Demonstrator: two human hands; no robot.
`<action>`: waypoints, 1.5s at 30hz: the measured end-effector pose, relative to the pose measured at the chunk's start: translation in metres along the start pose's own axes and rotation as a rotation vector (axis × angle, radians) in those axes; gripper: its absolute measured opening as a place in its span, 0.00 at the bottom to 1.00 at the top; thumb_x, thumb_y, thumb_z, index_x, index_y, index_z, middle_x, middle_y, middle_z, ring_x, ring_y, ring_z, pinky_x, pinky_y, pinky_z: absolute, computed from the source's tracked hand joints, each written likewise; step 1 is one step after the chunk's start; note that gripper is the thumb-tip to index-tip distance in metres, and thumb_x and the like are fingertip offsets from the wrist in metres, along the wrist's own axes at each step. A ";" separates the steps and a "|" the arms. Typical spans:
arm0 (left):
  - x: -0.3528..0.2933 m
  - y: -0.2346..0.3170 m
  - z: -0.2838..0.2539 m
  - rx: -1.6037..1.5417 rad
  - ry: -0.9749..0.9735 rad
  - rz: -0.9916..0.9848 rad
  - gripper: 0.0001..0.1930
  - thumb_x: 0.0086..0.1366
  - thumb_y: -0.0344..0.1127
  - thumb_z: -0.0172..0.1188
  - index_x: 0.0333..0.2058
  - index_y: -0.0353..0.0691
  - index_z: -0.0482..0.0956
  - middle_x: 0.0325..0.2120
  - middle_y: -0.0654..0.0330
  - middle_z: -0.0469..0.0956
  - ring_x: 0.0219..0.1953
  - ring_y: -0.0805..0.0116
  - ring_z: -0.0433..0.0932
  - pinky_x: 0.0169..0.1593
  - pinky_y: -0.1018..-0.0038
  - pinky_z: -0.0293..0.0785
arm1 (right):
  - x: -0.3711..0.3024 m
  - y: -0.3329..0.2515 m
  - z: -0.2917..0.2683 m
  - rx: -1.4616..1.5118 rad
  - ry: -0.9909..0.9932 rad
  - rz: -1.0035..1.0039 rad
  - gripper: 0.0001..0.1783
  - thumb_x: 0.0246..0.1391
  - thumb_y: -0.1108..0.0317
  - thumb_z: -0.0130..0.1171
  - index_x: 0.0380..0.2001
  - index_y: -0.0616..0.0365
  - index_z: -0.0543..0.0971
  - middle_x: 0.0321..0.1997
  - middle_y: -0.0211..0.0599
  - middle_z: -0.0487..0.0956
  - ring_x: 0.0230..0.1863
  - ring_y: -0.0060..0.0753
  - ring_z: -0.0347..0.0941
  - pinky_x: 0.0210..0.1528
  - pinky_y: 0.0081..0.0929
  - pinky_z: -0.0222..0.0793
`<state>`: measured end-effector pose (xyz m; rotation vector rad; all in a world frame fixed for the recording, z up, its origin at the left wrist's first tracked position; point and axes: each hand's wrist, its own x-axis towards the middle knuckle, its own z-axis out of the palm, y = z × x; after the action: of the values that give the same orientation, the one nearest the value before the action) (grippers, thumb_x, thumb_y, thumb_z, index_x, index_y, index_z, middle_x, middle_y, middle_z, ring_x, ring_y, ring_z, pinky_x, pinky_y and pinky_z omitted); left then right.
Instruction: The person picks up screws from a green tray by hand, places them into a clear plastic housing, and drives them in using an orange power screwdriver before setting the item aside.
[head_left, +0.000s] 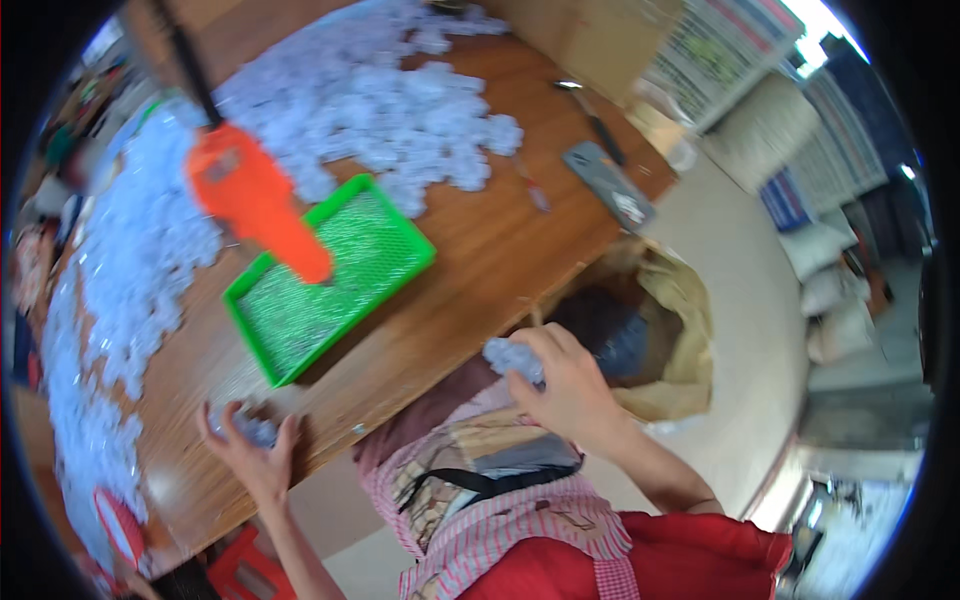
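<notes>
Fingers and thumb of my left hand (262, 465) curve around a small clear plastic piece (258, 432) at the table's near edge. My right hand (575, 390) pinches another clear, bluish plastic piece (515, 360) just past the edge, beside an open sack (690, 345). A green tray (372, 302) filled with small shiny metal screws stands on the table beyond my left hand. Over it hangs an orange electric screwdriver (250, 190) on a dark cord, blurred, its tip in front of the tray.
Heaps of clear plastic pieces (350, 100) cover the table's far and left sides. On the right of the brown tabletop (480, 250) lie a grey phone (608, 185) and a dark-handled tool (600, 130). A cardboard box (600, 40) stands behind; white sacks (765, 130) lie at right.
</notes>
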<state>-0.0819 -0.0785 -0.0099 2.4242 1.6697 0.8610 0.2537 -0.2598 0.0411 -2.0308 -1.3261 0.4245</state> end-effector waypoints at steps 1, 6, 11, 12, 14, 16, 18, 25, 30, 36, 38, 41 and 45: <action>0.001 0.000 -0.005 -0.065 -0.041 -0.028 0.34 0.42 0.41 0.74 0.48 0.39 0.69 0.60 0.45 0.55 0.63 0.44 0.55 0.63 0.55 0.54 | -0.007 0.029 -0.010 -0.120 -0.015 0.106 0.18 0.47 0.68 0.61 0.42 0.60 0.72 0.39 0.50 0.73 0.42 0.57 0.71 0.44 0.44 0.69; -0.005 -0.012 0.004 -0.099 -0.004 0.082 0.23 0.51 0.30 0.66 0.47 0.38 0.69 0.54 0.48 0.62 0.59 0.49 0.60 0.61 0.58 0.55 | -0.025 0.073 -0.060 -0.517 0.446 0.214 0.18 0.51 0.68 0.61 0.45 0.62 0.71 0.40 0.51 0.72 0.40 0.56 0.69 0.43 0.45 0.67; -0.011 -0.012 0.007 -0.397 0.166 0.086 0.24 0.58 0.40 0.63 0.49 0.39 0.66 0.55 0.48 0.62 0.59 0.53 0.61 0.61 0.58 0.58 | -0.037 0.054 0.003 0.047 -0.019 0.201 0.06 0.52 0.70 0.58 0.32 0.60 0.77 0.30 0.45 0.78 0.33 0.45 0.76 0.36 0.36 0.72; -0.012 0.005 0.010 -0.617 0.182 0.063 0.26 0.58 0.45 0.64 0.50 0.40 0.65 0.56 0.47 0.60 0.59 0.53 0.60 0.60 0.56 0.61 | -0.044 0.043 0.019 0.152 -0.147 0.174 0.07 0.53 0.67 0.56 0.31 0.61 0.77 0.29 0.45 0.78 0.33 0.45 0.77 0.37 0.37 0.72; -0.008 0.060 0.022 -0.730 0.128 0.279 0.29 0.60 0.53 0.61 0.51 0.40 0.64 0.57 0.46 0.61 0.58 0.51 0.62 0.60 0.54 0.63 | -0.060 0.030 0.057 0.257 -0.470 0.104 0.09 0.53 0.65 0.56 0.29 0.61 0.77 0.30 0.45 0.78 0.34 0.46 0.77 0.38 0.40 0.72; -0.016 0.146 0.033 -0.839 0.018 0.371 0.31 0.56 0.57 0.63 0.48 0.42 0.63 0.56 0.46 0.59 0.59 0.48 0.62 0.59 0.51 0.63 | -0.079 0.020 0.085 0.411 -0.473 -0.049 0.13 0.49 0.64 0.56 0.31 0.64 0.77 0.27 0.52 0.77 0.33 0.54 0.76 0.39 0.48 0.71; -0.020 0.204 0.058 -0.885 -0.136 0.644 0.30 0.49 0.52 0.70 0.44 0.43 0.67 0.53 0.48 0.62 0.59 0.44 0.60 0.60 0.48 0.57 | -0.088 0.018 0.095 0.348 -0.467 -0.076 0.13 0.48 0.64 0.58 0.33 0.63 0.78 0.30 0.52 0.78 0.36 0.53 0.77 0.42 0.50 0.70; -0.038 0.327 0.126 -0.873 -0.821 0.807 0.38 0.50 0.47 0.71 0.59 0.44 0.67 0.65 0.50 0.55 0.66 0.40 0.51 0.66 0.45 0.44 | -0.081 0.036 0.055 0.245 -0.361 0.018 0.14 0.46 0.68 0.59 0.35 0.67 0.78 0.37 0.58 0.78 0.40 0.51 0.77 0.42 0.48 0.72; -0.018 0.337 0.084 -0.972 -1.021 0.613 0.18 0.56 0.29 0.65 0.46 0.35 0.76 0.41 0.49 0.78 0.44 0.54 0.79 0.45 0.69 0.74 | -0.086 0.047 0.041 0.326 -0.454 0.139 0.16 0.48 0.66 0.57 0.37 0.67 0.76 0.33 0.56 0.78 0.36 0.54 0.78 0.39 0.46 0.74; 0.016 0.346 -0.027 -1.432 -0.806 0.725 0.09 0.57 0.36 0.56 0.37 0.42 0.75 0.32 0.61 0.77 0.36 0.65 0.75 0.41 0.67 0.69 | -0.040 0.039 -0.039 0.493 -0.028 -0.156 0.13 0.54 0.69 0.57 0.42 0.60 0.74 0.38 0.48 0.76 0.41 0.49 0.74 0.41 0.42 0.69; 0.016 0.351 -0.070 -1.770 -0.786 0.541 0.13 0.67 0.49 0.53 0.37 0.46 0.71 0.31 0.63 0.74 0.38 0.65 0.71 0.42 0.65 0.66 | -0.032 0.005 -0.105 0.693 0.253 -0.141 0.13 0.55 0.72 0.57 0.44 0.62 0.74 0.37 0.46 0.76 0.38 0.45 0.73 0.40 0.37 0.68; 0.019 0.337 -0.128 -1.923 -0.628 0.374 0.14 0.67 0.50 0.52 0.33 0.46 0.71 0.27 0.61 0.71 0.33 0.65 0.69 0.40 0.65 0.65 | -0.029 0.001 -0.120 0.597 0.853 -0.916 0.13 0.57 0.68 0.55 0.43 0.63 0.75 0.40 0.40 0.77 0.48 0.39 0.74 0.47 0.41 0.67; -0.013 0.324 -0.151 -2.017 -0.489 0.064 0.16 0.68 0.47 0.47 0.29 0.45 0.76 0.27 0.58 0.73 0.32 0.63 0.70 0.37 0.64 0.66 | -0.036 -0.097 -0.137 0.601 1.690 -1.421 0.21 0.65 0.58 0.47 0.60 0.39 0.67 0.60 0.21 0.71 0.58 0.31 0.65 0.57 0.32 0.58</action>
<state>0.1131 -0.2587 0.2295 0.9524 0.0279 0.9469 0.2532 -0.3146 0.2039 -0.1403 -0.8429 -1.1391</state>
